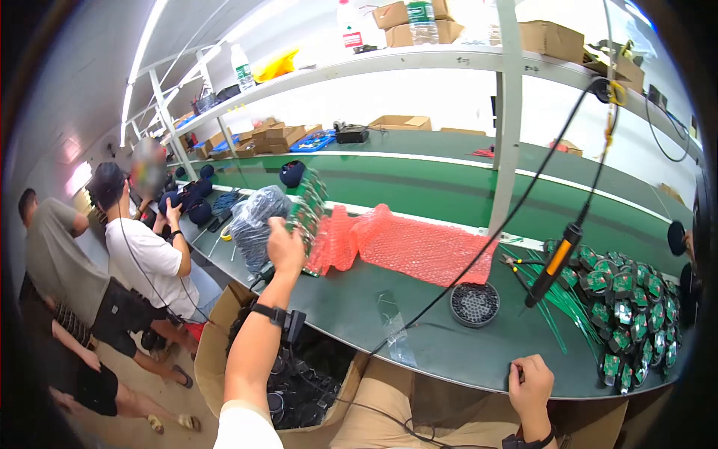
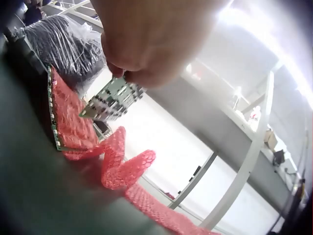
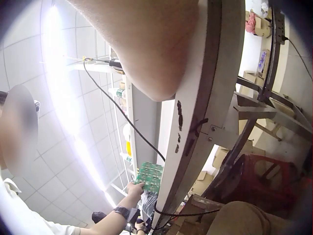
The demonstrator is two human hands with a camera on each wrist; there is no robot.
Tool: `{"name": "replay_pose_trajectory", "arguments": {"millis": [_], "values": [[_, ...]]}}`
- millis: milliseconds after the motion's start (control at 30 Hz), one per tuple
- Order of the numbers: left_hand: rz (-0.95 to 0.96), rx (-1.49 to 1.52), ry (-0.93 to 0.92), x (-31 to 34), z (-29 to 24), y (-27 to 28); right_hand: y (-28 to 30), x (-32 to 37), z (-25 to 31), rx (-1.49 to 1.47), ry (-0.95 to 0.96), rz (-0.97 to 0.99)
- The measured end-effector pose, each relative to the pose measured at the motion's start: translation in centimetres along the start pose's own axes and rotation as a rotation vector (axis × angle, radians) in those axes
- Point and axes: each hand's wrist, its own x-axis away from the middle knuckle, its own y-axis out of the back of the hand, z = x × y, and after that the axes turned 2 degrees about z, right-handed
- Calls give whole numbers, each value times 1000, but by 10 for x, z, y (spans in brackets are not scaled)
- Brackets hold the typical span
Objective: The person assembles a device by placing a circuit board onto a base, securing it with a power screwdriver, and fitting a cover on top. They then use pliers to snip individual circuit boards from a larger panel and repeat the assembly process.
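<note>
The step in hand looked, as a judgement, to be the handling of a flat, rectangular green circuit-board panel [image 1: 308, 206] studded with small parts, beside its likely packing. The next move seemed to call for a steady hold on the panel's edge and enough room to clear the long strip of pink-red bubble wrap [image 1: 430, 243] next to it.

The left hand [image 1: 286, 248] pinched the panel by its edge, thumb and fingers closed on it. The panel stood steeply tilted above the left part of the dark green surface [image 1: 340, 305] — whether its lower edge touched the bubble wrap could not be told. Just left of it sat a bulky bundle in grey see-through plastic [image 1: 258, 224]. The left wrist view showed a second green board edge [image 2: 53, 110] along the wrap, close to the surface.

The right hand [image 1: 531, 385] rested at the near edge of the surface, fingers curled over; its palm was hidden, so it was unclear whether it was clenched, relaxed or holding something. Toward the right end lay a heap of small green boards with round bodies [image 1: 628, 307] — a black-and-orange pen-shaped tool [image 1: 555, 263] hung before it on a cable.
</note>
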Motion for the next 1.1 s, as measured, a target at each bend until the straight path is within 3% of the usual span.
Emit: {"name": "replay_pose_trajectory", "arguments": {"millis": [33, 100, 167, 233, 267, 333, 433, 567, 600, 667, 833, 900, 933, 967, 1033, 1067, 1100], "values": [[-102, 57, -74, -2, -1, 6, 2, 0, 0, 6, -13, -11], [-95, 356, 84, 0, -11, 19, 5, -2, 2, -64, 15, -5], [77, 892, 218, 28, -29, 32, 7, 0, 3, -170, -69, 3], [295, 1241, 345, 83, -67, 58, 10, 0, 11, -375, -195, 35], [409, 1307, 387, 117, -89, 77, 10, 2, 22, -466, -250, 58], [581, 1412, 510, 186, -116, 99, 15, 6, 43, -878, -472, 299], [812, 1430, 723, 276, -139, 120, 11, 13, 61, -1102, -360, 504], [1205, 1363, 907, 335, -137, 110, 16, 30, 67, -1150, -483, 400], [1226, 1378, 920, 333, -140, 111, 20, 32, 62, -1126, -499, 392], [1482, 1331, 860, 321, -150, 116, 27, 34, 50, -1322, -545, 477], [1495, 1442, 869, 332, -173, 103, 45, 12, 31, -1168, -548, 578], [1390, 1498, 971, 337, -174, 98, 53, -2, 17, -907, -620, 758], [1385, 1500, 970, 338, -170, 95, 58, -14, 9, -660, -559, 751], [1393, 1497, 970, 339, -163, 93, 59, -26, -1, -341, -361, 594], [1390, 1491, 976, 339, -157, 93, 47, -53, -49, -109, -234, 304], [1392, 1489, 989, 338, -157, 94, 46, -74, -61, -36, -335, 247], [1392, 1486, 1001, 337, -156, 96, 43, -96, -73, -13, -310, 184]]}}
